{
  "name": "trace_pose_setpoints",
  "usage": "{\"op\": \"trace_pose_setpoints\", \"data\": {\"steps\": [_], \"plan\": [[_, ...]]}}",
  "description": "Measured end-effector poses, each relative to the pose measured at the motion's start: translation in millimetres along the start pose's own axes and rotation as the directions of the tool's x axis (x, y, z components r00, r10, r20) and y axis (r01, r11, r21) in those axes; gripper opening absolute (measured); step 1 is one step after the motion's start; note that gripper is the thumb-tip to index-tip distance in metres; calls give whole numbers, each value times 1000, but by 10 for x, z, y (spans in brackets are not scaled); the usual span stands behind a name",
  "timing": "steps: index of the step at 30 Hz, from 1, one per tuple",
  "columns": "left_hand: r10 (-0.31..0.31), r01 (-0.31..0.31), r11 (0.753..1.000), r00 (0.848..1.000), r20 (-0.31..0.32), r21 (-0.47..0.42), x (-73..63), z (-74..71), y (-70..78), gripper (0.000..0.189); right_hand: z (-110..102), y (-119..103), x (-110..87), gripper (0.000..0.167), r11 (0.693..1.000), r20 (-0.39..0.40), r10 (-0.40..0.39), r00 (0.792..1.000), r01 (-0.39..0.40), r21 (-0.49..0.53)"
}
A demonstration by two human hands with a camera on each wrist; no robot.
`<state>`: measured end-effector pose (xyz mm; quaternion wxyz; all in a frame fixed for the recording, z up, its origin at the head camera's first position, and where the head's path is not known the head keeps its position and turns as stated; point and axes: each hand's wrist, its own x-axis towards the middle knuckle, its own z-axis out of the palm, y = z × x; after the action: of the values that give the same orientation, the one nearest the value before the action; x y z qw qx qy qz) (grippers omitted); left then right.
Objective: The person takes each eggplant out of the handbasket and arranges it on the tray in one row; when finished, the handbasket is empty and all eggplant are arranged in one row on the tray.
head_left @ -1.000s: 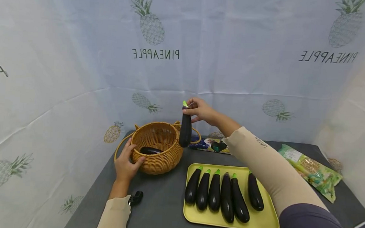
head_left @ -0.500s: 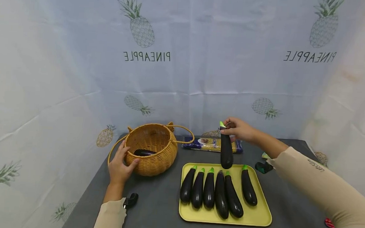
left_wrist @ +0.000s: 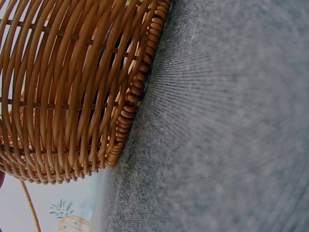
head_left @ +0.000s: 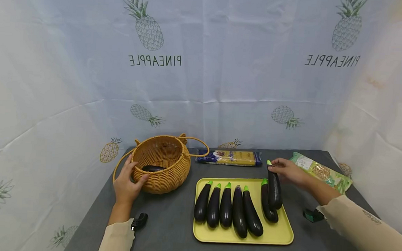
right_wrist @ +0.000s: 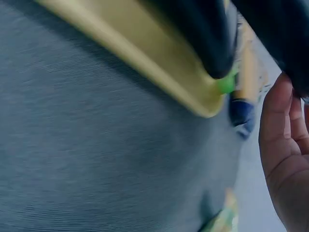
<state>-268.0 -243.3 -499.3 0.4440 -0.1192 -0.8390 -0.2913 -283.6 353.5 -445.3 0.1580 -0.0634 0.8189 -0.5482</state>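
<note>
My right hand [head_left: 288,172] pinches a dark eggplant [head_left: 274,192] near its green stem, over the right side of the yellow tray [head_left: 215,238]. This eggplant overlaps another eggplant [head_left: 266,208] on the tray; contact cannot be told. Several more eggplants [head_left: 226,206] lie in a row to the left. In the right wrist view, the held eggplant [right_wrist: 285,43] is at the fingertips. My left hand [head_left: 127,186] holds the rim and side of a wicker basket [head_left: 171,177], which has a dark eggplant [head_left: 152,168] inside. The left wrist view shows the basket's woven wall [left_wrist: 67,87] close up.
A blue and yellow packet [head_left: 233,158] lies behind the tray. A green bag [head_left: 321,171] rests at the back right, beyond my right forearm. The basket's handle loop [head_left: 205,144] sticks out to the right. A pineapple-print cloth [head_left: 238,66] hangs behind the grey table.
My right hand has carried the eggplant from beside the basket rightward and down to the tray's right side. My left hand stays on the basket. The head view has shifted slightly.
</note>
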Motion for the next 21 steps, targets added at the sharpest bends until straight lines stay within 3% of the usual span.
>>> {"op": "trace_pose_setpoints", "data": {"steps": [9, 17, 21], "plan": [[-1, 1, 1000, 1000, -20, -4, -14, 44, -16, 75, -24, 249, -175, 63, 996, 5, 84, 996, -84, 41], [7, -7, 1000, 1000, -20, -8, 5, 50, -26, 77, 191, 350, -188, 56, 995, 6, 91, 996, -91, 30], [1, -1, 1000, 1000, -15, -6, 14, 42, -38, 78, 289, 320, -153, 51, 997, -14, 63, 998, -63, -40]]}}
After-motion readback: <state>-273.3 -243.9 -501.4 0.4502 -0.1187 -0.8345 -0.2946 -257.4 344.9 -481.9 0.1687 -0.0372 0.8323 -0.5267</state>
